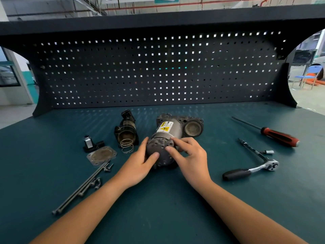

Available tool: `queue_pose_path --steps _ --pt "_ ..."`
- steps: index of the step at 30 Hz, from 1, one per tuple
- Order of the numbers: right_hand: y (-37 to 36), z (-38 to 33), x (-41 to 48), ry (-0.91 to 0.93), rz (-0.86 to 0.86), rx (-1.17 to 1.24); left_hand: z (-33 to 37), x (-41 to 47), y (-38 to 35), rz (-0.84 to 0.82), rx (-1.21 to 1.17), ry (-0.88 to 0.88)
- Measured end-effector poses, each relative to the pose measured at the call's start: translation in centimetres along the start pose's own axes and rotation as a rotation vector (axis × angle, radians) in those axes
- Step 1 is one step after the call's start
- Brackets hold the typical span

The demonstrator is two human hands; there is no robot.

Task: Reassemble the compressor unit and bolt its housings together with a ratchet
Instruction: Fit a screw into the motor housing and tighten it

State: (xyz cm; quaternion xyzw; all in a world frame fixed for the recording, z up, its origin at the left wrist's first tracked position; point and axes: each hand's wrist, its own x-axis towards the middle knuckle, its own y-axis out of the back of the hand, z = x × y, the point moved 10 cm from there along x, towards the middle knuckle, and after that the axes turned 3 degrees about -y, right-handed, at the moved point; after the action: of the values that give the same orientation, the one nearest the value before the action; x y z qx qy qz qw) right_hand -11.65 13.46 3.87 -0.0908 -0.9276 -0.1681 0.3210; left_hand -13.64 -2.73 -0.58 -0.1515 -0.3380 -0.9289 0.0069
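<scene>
Centrally on the desk point(158, 212), the compressor point(169, 132) lies on its side, its round grey end cap facing the near edge and its far end toward the pegboard point(158, 71).

- Left hand point(140, 166): wrapped round the left side of the end cap, thumb pressed on the cap face.
- Right hand point(190, 155): fingers curled over the top right of the same cap, thumb on its face. Both hands are clamped on the compressor.
- Black housing point(126, 128): just left of the compressor, open mouth toward the near side, with a wire spring point(127, 146) at that mouth.
- Square plate point(102, 154): flat, near left of the spring.
- Small metal fitting point(88, 143): touching the plate's far corner.
- Long bolts point(80, 188): lying together on a slant, running from the plate toward the near left.
- Small screws point(108, 168): loose beside the long bolts.
- Ratchet point(255, 169): well right of the hands, untouched, black handle pointing left.
- Screwdriver point(279, 136): farther right, red-and-black handle.
</scene>
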Motion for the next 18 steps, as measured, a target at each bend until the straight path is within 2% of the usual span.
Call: queue_pose_path --steps 11,18 --pt "0.17 0.28 0.37 -0.035 0.019 0.085 0.18 0.16 -0.15 0.02 -0.173 -0.05" --pt "-0.31 0.93 0.88 -0.092 -0.076 0.151 0.66 0.26 0.02 0.011 -0.096 -0.087"
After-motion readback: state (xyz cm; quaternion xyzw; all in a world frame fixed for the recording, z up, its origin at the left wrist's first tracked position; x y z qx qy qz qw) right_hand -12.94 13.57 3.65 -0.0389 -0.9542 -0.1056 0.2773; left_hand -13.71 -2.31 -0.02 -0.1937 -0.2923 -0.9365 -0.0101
